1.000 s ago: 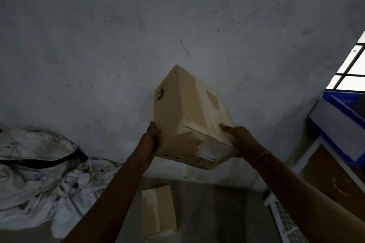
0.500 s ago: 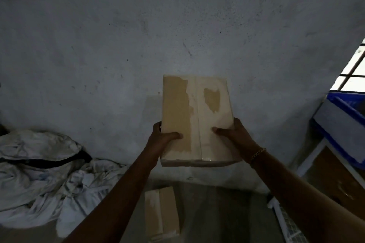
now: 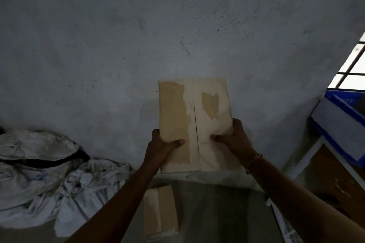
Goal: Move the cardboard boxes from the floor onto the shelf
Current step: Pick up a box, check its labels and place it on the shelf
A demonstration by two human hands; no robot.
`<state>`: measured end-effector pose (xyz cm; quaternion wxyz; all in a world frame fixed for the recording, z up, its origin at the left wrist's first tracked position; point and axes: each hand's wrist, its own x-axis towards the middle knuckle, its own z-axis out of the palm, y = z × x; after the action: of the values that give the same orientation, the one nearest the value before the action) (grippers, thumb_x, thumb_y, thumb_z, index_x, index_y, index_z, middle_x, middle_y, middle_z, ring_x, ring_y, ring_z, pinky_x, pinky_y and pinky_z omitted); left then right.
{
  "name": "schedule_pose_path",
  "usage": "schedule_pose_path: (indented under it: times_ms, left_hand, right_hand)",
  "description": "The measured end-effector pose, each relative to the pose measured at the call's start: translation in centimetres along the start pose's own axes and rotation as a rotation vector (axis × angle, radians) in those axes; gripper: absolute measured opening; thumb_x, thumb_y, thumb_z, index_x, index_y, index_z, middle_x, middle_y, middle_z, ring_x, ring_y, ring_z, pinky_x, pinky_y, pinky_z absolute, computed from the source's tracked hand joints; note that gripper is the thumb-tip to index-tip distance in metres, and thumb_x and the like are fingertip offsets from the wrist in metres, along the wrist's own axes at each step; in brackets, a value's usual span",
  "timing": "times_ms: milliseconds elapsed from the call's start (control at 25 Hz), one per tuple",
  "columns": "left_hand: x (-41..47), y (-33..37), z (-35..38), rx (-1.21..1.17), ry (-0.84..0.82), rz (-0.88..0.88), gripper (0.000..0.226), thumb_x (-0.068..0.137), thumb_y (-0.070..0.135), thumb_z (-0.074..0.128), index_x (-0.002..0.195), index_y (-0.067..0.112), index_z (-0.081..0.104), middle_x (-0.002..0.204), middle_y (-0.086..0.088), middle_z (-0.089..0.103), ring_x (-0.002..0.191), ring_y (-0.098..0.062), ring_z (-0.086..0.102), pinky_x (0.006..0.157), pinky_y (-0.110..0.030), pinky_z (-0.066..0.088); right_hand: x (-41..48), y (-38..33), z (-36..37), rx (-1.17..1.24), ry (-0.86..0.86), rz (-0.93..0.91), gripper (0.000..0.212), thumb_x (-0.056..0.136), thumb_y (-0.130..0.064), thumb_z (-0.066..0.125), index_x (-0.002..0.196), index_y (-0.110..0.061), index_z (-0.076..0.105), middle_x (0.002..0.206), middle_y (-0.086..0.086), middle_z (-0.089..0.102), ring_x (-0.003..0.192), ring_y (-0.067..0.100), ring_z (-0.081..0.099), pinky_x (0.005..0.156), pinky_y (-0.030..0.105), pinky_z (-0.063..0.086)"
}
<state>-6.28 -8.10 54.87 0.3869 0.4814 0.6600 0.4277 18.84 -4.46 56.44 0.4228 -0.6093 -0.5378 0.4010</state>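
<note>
Since a second ago the held cardboard box [image 3: 205, 124] has turned from a corner-up tilt to lie with its broad, taped face toward me; since half a second ago it has barely shifted.

From the head camera, I see that box in the air in front of the grey wall [image 3: 177, 35], just toward 5 o'clock from the middle of the view. My left hand [image 3: 162, 148] grips its 9 o'clock edge, thumb pressed across the top face. My right hand [image 3: 235, 140] grips the 3 o'clock edge the same way, with a gold bracelet [image 3: 253, 162] on the wrist. A second cardboard box [image 3: 161, 211] lies flat on the floor [image 3: 217, 213] at 6 o'clock, below the held one and well apart from it. A heap of white cloth [image 3: 49, 173] sits at 8 o'clock against the wall. At 3 o'clock a blue crate [image 3: 345, 120] rests above a white-framed brown board [image 3: 331, 179], with a barred window [image 3: 353, 69] beyond at 2 o'clock.
</note>
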Motion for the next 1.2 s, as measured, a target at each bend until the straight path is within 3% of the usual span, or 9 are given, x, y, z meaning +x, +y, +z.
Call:
schedule_pose_path:
  times_ms: [120,200,320,520,800,920,1040,1120,1200]
  left_hand:
    - [0.8,1.1,-1.4,-0.155,0.01,-0.009,0.105,0.05,0.076,0.077,0.131,0.022,0.039,0.131,-0.005,0.055,0.114,-0.027,0.062,0.093,-0.047,0.058]
    - [1.4,2.3,-1.9,-0.159,-0.033,-0.096,0.119,0.049,0.092,0.062,0.146,0.029,0.034,0.133,-0.001,0.055,0.115,-0.029,0.062,0.092,-0.051,0.058]
    - [1.7,2.7,-1.6,-0.075,-0.014,-0.092,0.133,0.042,0.099,0.063,0.15,0.025,0.041,0.14,-0.001,0.059,0.119,-0.027,0.063,0.098,-0.05,0.056]
    - [1.6,3.2,-1.1,0.084,0.046,0.039,0.129,0.048,0.086,0.071,0.155,0.024,0.036,0.15,-0.005,0.054,0.131,-0.03,0.056,0.109,-0.05,0.048]
    - [1.1,2.9,-0.6,0.186,0.115,0.144,0.102,0.07,0.068,0.08,0.152,0.02,0.041,0.143,-0.008,0.06,0.124,-0.031,0.061,0.102,-0.047,0.053]
    - [1.3,3.7,-2.7,-0.146,-0.069,-0.025,0.096,0.067,0.084,0.068,0.139,0.022,0.052,0.137,-0.009,0.063,0.113,-0.031,0.067,0.09,-0.053,0.06]
    - [1.5,4.9,-4.8,-0.348,-0.128,-0.335,0.085,0.081,0.088,0.043,0.122,0.016,0.065,0.113,-0.017,0.069,0.098,-0.04,0.069,0.067,-0.048,0.063]
    - [1.5,4.5,-4.9,-0.322,-0.18,-0.321,0.066,0.089,0.07,0.055,0.128,0.016,0.063,0.113,-0.019,0.067,0.094,-0.041,0.07,0.067,-0.05,0.063]
    - [1.5,3.4,-4.6,-0.341,-0.234,-0.27,0.067,0.082,0.052,0.073,0.137,0.019,0.055,0.119,-0.014,0.065,0.097,-0.037,0.07,0.074,-0.053,0.063]
  right_hand:
    - [0.7,-0.8,-0.8,0.158,-0.008,0.114,0.071,0.079,-0.056,0.078,0.132,-0.02,0.048,0.123,-0.001,0.06,0.103,0.02,0.063,0.076,0.039,0.056]
    - [1.6,-1.4,-1.0,0.174,0.021,0.119,0.084,0.071,-0.073,0.075,0.119,-0.008,0.057,0.109,0.006,0.067,0.094,0.025,0.069,0.068,0.037,0.058]
    - [1.9,-2.2,-0.5,0.081,0.034,0.042,0.096,0.06,-0.077,0.079,0.123,-0.009,0.057,0.112,0.008,0.069,0.098,0.027,0.071,0.078,0.04,0.062]
    - [1.4,-2.5,0.0,-0.14,0.076,-0.062,0.094,0.059,-0.087,0.068,0.132,-0.029,0.06,0.121,-0.004,0.068,0.108,0.019,0.066,0.096,0.046,0.056]
    - [0.6,-1.7,0.0,-0.024,0.06,-0.06,0.067,0.082,-0.056,0.075,0.137,-0.023,0.056,0.121,-0.006,0.064,0.112,0.021,0.063,0.099,0.046,0.055]
    - [0.5,-1.4,-1.9,0.192,-0.04,0.075,0.058,0.083,-0.062,0.068,0.125,-0.022,0.063,0.124,0.004,0.068,0.105,0.022,0.067,0.09,0.044,0.057]
    - [0.3,-1.9,-3.2,0.337,-0.184,0.237,0.078,0.086,-0.081,0.041,0.117,-0.015,0.07,0.113,0.011,0.074,0.104,0.03,0.069,0.094,0.048,0.056]
    - [0.6,-2.1,-3.6,0.314,-0.207,0.221,0.068,0.087,-0.08,0.04,0.114,-0.023,0.067,0.116,0.01,0.071,0.108,0.031,0.067,0.098,0.052,0.054]
    - [0.8,-2.4,-4.0,0.281,-0.22,0.202,0.049,0.091,-0.07,0.049,0.116,-0.03,0.064,0.122,0.009,0.066,0.112,0.033,0.064,0.1,0.056,0.052]
